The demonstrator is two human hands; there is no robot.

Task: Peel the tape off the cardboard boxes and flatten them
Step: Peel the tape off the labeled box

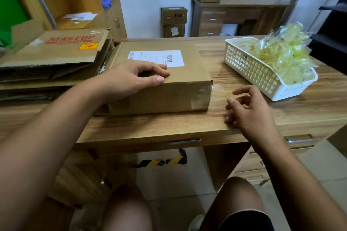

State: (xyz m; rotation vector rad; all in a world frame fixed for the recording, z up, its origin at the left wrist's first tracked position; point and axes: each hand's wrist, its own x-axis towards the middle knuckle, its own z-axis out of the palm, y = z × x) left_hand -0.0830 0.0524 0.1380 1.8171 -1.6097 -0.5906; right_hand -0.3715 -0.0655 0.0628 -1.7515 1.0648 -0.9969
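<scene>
Resting on the near top edge of the closed brown cardboard box with a white label (180,80), the left hand (135,77) presses bent fingers on the lid and grips nothing. The right hand (247,107) hovers just right of the box over the wooden table's (169,125) near edge, fingers loosely curled and empty. Glossy clear tape (201,95) covers the box's near right corner. A stack of flattened cardboard (56,56) lies just left of the box. A white lattice plastic basket (249,69) stands far right, with bare tabletop between it and the box.

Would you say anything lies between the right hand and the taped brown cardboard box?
Nothing visible: only wooden desktop separates the right hand from the brown cardboard box; the white plastic basket sits farther back.
</scene>
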